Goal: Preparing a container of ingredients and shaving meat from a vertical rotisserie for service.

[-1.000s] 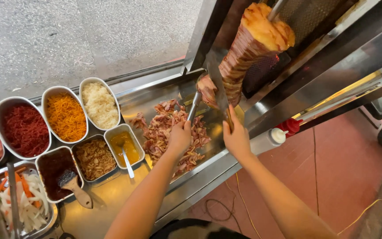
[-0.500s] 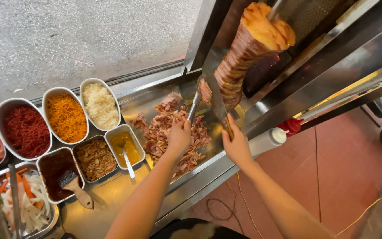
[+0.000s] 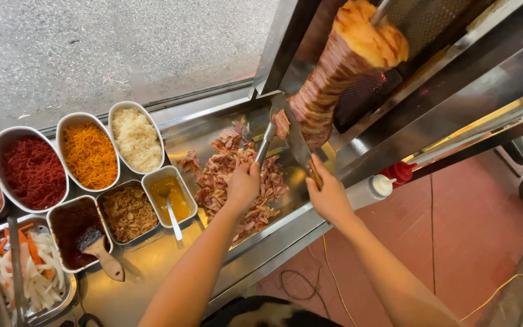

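My right hand (image 3: 329,195) is closed around the handle of a long knife (image 3: 295,140), whose blade runs up toward 11 o'clock and lies against the lower part of the meat cone (image 3: 334,79) on its vertical spit. My left hand (image 3: 243,184) is closed around the grip of metal tongs (image 3: 266,143), which point up toward 1 o'clock; their tips sit just beside a slice of meat (image 3: 282,123) hanging at the cone's lower left edge, though I cannot tell whether they pinch it. The two hands are near each other, the left at 9 o'clock from the right.

Below the cone, a heap of shaved meat (image 3: 231,175) lies in the steel tray (image 3: 195,133), mostly at 12 o'clock from my left hand. At 9 o'clock from the heap stand the metal tubs: white shreds (image 3: 135,138), orange shreds (image 3: 89,155), dark red shreds (image 3: 30,171), a yellow sauce (image 3: 166,194) with a spoon in it, fried brown bits (image 3: 128,211) and a dark sauce (image 3: 74,227) with a wooden-handled brush (image 3: 99,251) resting in it. At 3 o'clock from my right hand, a white squeeze bottle (image 3: 367,191) lies just beside a red one (image 3: 399,172) on the counter edge.
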